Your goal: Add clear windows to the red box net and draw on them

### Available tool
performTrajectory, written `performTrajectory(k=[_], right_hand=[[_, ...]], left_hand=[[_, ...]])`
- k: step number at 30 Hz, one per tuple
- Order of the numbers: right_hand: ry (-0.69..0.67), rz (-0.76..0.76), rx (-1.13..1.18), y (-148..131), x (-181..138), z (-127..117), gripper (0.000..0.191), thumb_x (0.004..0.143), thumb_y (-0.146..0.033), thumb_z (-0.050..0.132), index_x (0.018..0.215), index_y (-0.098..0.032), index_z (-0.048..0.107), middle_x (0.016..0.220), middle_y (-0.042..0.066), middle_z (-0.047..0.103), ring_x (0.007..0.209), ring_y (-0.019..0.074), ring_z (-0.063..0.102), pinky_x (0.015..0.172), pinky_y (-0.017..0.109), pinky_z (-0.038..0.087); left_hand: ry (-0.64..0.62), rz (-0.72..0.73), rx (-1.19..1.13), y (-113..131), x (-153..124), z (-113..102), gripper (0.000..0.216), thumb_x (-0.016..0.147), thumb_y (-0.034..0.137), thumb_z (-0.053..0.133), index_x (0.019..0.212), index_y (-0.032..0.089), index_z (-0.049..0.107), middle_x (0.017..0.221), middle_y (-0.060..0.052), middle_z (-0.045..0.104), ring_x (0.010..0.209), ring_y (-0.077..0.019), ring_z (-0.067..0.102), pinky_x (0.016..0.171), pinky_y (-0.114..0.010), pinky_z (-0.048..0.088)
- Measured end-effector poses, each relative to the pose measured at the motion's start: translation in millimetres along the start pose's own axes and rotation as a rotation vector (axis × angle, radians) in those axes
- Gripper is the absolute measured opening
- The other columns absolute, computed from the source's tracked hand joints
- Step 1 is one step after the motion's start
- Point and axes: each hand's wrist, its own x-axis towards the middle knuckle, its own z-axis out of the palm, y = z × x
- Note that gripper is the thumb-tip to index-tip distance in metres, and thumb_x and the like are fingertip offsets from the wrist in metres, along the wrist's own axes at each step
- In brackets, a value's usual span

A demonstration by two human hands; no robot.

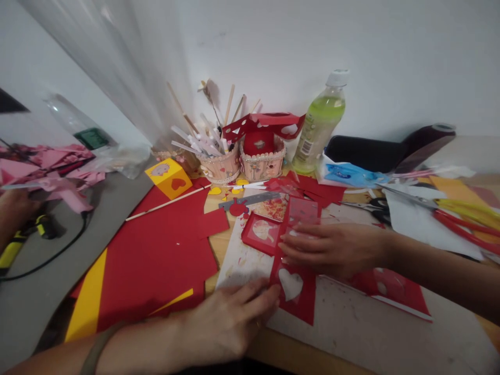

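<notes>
A red paper panel point(312, 302) with a heart-shaped window lies on the white work mat point(347, 323). My right hand point(332, 247) rests flat across its upper part, fingers stretched out, hiding much of it. From the near side, my left hand point(242, 317) reaches its lower left edge; the fingers are extended and their tips touch the edge. Beside the panel sits a small red box frame point(260, 245) with a clear, cut-out window. Under my right forearm lies another red panel point(410, 294) with clear windows, partly hidden.
Red card sheets point(156, 260) lie left. Behind stand a pen basket point(221, 166), a basket with a red box point(263, 164) and a green drink bottle point(322, 125). Scissors point(461, 213) lie right. At far left, another person's hand point(15, 213) is near a pink glue gun point(66, 192).
</notes>
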Motion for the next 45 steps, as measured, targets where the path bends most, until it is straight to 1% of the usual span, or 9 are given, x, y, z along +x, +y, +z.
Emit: performTrajectory(k=[6,10,13,18,23,29,36,41,45], right_hand=[[0.029,-0.013,-0.023,1.5,-0.7,2.8,0.047,0.093,-0.009,0.021,0.115,-0.009,0.063,0.117,0.008,0.064,0.113,0.0218,0.052,0.093,0.038,0.043],[0.059,-0.02,-0.021,3.6,0.3,2.0,0.051,0.094,-0.008,0.016,0.112,-0.009,0.064,0.116,0.006,0.065,0.11,0.0213,0.055,0.091,0.037,0.045],[0.076,-0.035,-0.014,5.5,0.3,1.9,0.048,0.095,-0.009,0.019,0.111,-0.009,0.064,0.113,0.007,0.066,0.107,0.0215,0.057,0.09,0.037,0.046],[0.055,-0.028,-0.027,6.0,-1.5,5.3,0.044,0.094,-0.01,0.023,0.113,-0.011,0.064,0.115,0.008,0.065,0.107,0.0203,0.057,0.092,0.037,0.046],[0.074,-0.033,-0.009,5.7,-2.4,7.4,0.042,0.095,-0.011,0.026,0.113,-0.011,0.063,0.115,0.007,0.065,0.106,0.0208,0.058,0.091,0.037,0.047],[0.06,-0.024,0.017,7.3,-2.6,7.1,0.042,0.095,-0.011,0.026,0.114,-0.011,0.063,0.116,0.007,0.065,0.105,0.0213,0.059,0.089,0.037,0.048],[0.05,-0.038,-0.006,6.8,-3.1,8.6,0.04,0.095,-0.012,0.028,0.117,-0.013,0.062,0.116,0.007,0.065,0.105,0.0215,0.059,0.089,0.037,0.047],[0.039,-0.044,-0.016,6.5,-5.5,7.8,0.04,0.095,-0.012,0.028,0.118,-0.012,0.061,0.115,0.009,0.065,0.106,0.0223,0.059,0.089,0.038,0.046],[0.014,0.017,-0.057,-1.0,-6.9,4.1,0.039,0.094,-0.008,0.029,0.117,-0.009,0.061,0.109,0.011,0.067,0.104,0.0211,0.059,0.09,0.039,0.045]], left_hand=[[0.023,0.01,0.01,-1.2,0.5,-2.0,0.032,0.095,0.01,0.033,0.113,0.003,0.058,0.122,-0.012,0.059,0.108,-0.024,0.055,0.073,-0.028,0.057],[-0.011,0.004,0.011,-0.9,-0.5,-2.5,0.031,0.094,0.01,0.036,0.115,0.003,0.056,0.124,-0.013,0.057,0.111,-0.0235,0.053,0.076,-0.027,0.056],[-0.036,-0.006,0.003,-0.6,-1.2,-1.0,0.03,0.093,0.01,0.038,0.116,0.005,0.057,0.127,-0.012,0.056,0.112,-0.0231,0.053,0.075,-0.026,0.057],[-0.016,0.002,-0.003,-1.2,-0.3,-0.2,0.03,0.093,0.01,0.037,0.115,0.003,0.056,0.123,-0.013,0.058,0.111,-0.0229,0.054,0.074,-0.027,0.057],[0.02,0.024,0.011,-2.3,1.1,-2.9,0.028,0.093,0.01,0.038,0.11,0.003,0.059,0.113,-0.014,0.062,0.112,-0.0235,0.054,0.08,-0.028,0.055],[0.006,0.068,0.008,-3.9,1.9,-6.4,0.026,0.092,0.01,0.04,0.099,0.005,0.065,0.115,-0.013,0.062,0.111,-0.0273,0.055,0.08,-0.033,0.056],[0.026,0.066,0.04,-1.8,3.8,-5.9,0.034,0.096,0.013,0.033,0.118,0.003,0.057,0.112,-0.013,0.063,0.109,-0.0259,0.056,0.082,-0.032,0.055],[0.039,0.048,0.047,-5.2,2.5,-6.9,0.032,0.095,0.011,0.034,0.111,0.004,0.061,0.109,-0.013,0.065,0.108,-0.0264,0.058,0.075,-0.032,0.056],[0.048,0.02,0.139,-12.0,-0.1,-10.6,0.031,0.095,0.009,0.035,0.107,0.004,0.063,0.113,-0.014,0.063,0.112,-0.028,0.055,0.075,-0.033,0.056]])
